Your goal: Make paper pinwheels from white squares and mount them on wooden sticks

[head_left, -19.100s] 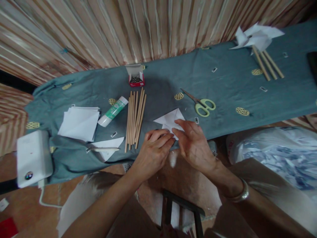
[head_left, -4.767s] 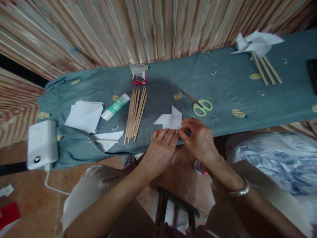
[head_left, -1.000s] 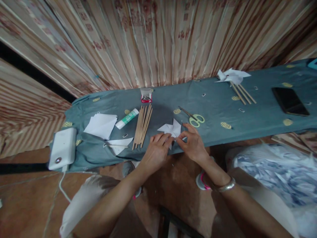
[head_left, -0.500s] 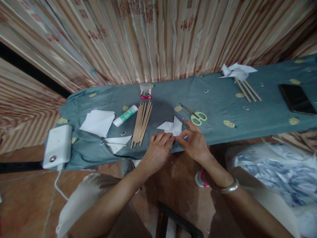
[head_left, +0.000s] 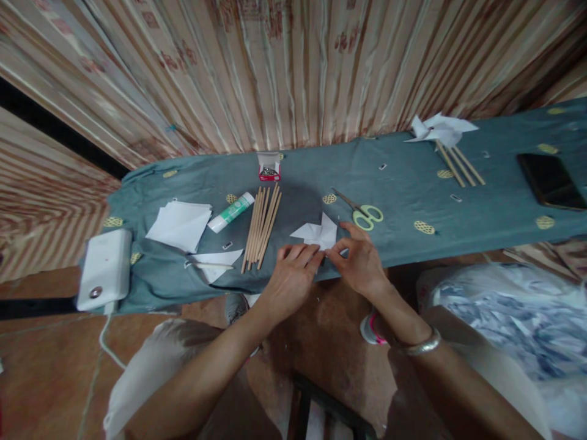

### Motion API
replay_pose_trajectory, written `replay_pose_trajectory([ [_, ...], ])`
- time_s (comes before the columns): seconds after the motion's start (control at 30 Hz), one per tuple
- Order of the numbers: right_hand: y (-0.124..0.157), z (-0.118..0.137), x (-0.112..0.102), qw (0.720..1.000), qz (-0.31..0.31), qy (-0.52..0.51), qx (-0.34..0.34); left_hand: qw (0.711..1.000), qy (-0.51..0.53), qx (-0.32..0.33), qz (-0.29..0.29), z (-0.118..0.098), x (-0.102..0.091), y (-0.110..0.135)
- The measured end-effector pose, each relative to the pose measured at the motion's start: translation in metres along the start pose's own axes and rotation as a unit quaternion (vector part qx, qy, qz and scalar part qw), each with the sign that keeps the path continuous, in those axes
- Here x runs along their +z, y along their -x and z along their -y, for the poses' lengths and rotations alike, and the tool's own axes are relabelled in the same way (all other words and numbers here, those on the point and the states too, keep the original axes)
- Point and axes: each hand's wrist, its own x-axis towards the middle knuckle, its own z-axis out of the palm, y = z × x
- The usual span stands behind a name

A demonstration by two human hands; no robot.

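Note:
A white folded paper pinwheel (head_left: pixel 316 232) lies on the grey-blue cloth (head_left: pixel 403 201) near the front edge. My left hand (head_left: pixel 290 276) rests its curled fingers on the paper's near corner. My right hand (head_left: pixel 360 264) pinches the same corner from the right, thumb and forefinger together. The part of the paper under my fingers is hidden. A bundle of wooden sticks (head_left: pixel 261 227) lies just left of my left hand. Green-handled scissors (head_left: pixel 364 213) lie just beyond my right hand.
A glue tube (head_left: pixel 230 212), a stack of white paper squares (head_left: pixel 180 224), a cut paper piece (head_left: pixel 215 264) and a white box (head_left: pixel 103 269) lie to the left. A red pin box (head_left: pixel 268 168) sits at the back. Finished pinwheels on sticks (head_left: pixel 447 142) and a black phone (head_left: pixel 549 181) lie right.
Both hands stay on the paper's near corner with only small finger shifts. The view has shifted slightly since half a second ago.

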Motion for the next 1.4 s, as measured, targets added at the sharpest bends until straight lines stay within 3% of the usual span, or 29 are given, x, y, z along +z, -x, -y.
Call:
replay_pose_trajectory([
  [0.8,-0.004,0.0,-0.002,1.0,0.004,0.009,-0.018,0.996,0.06,-0.03,0.055,-0.006,-0.008,-0.004],
  [1.17,-0.004,0.003,-0.004,1.0,0.008,0.017,-0.014,0.996,0.068,-0.033,0.043,-0.006,-0.006,-0.004],
  [1.4,-0.003,-0.001,-0.013,0.998,0.008,0.008,-0.068,0.996,0.075,-0.025,0.03,-0.005,-0.005,-0.003],
])
